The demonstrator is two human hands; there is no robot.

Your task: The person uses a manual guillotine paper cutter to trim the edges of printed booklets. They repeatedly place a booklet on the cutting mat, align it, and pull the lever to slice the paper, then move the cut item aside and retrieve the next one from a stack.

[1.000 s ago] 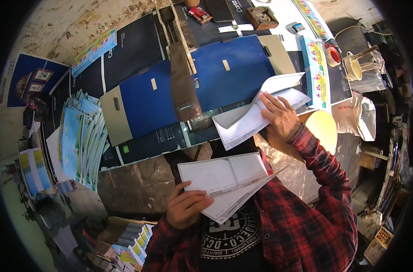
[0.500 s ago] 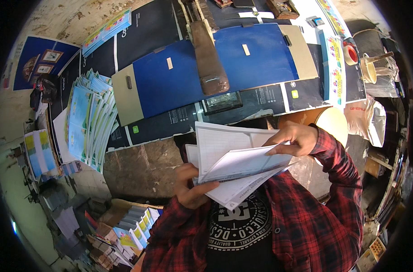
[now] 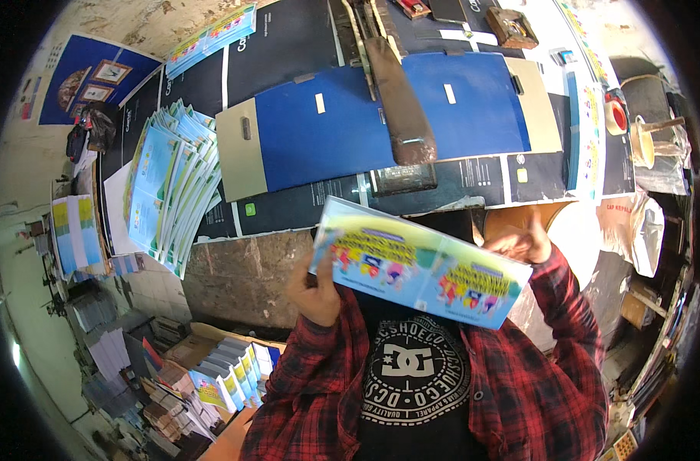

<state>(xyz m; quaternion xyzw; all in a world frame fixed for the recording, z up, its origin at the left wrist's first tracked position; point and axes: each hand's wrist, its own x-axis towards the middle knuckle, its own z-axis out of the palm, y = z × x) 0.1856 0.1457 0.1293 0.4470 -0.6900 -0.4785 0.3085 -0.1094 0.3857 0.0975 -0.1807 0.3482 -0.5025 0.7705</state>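
Note:
A wide printed booklet cover (image 3: pixel 423 265), light blue and yellow-green with small colourful figures, is held tilted in front of my chest, its printed side up. My left hand (image 3: pixel 314 295) is closed on its left end, with the thumb behind and fingers over the edge. At the upper right corner is my right hand (image 3: pixel 523 244), its fingers apart and partly hidden by the cover; whether it touches the sheet is hard to tell. Past the cover, a brown metal machine arm (image 3: pixel 402 115) reaches over a blue board (image 3: pixel 319 138) on the bench.
Fanned printed sheets (image 3: pixel 173 180) lie at the bench's left, with another stack (image 3: pixel 211 38) behind. More sheets (image 3: pixel 584 138) and a red tape roll (image 3: pixel 615 117) are on the right. A box with booklets (image 3: pixel 231 376) sits lower left. A round tan container (image 3: pixel 572 238) stands right.
The open white pages now show their printed cover side, turned over and spread flat. My right hand has loosened from its pinch and spread its fingers. The view has shifted slightly.

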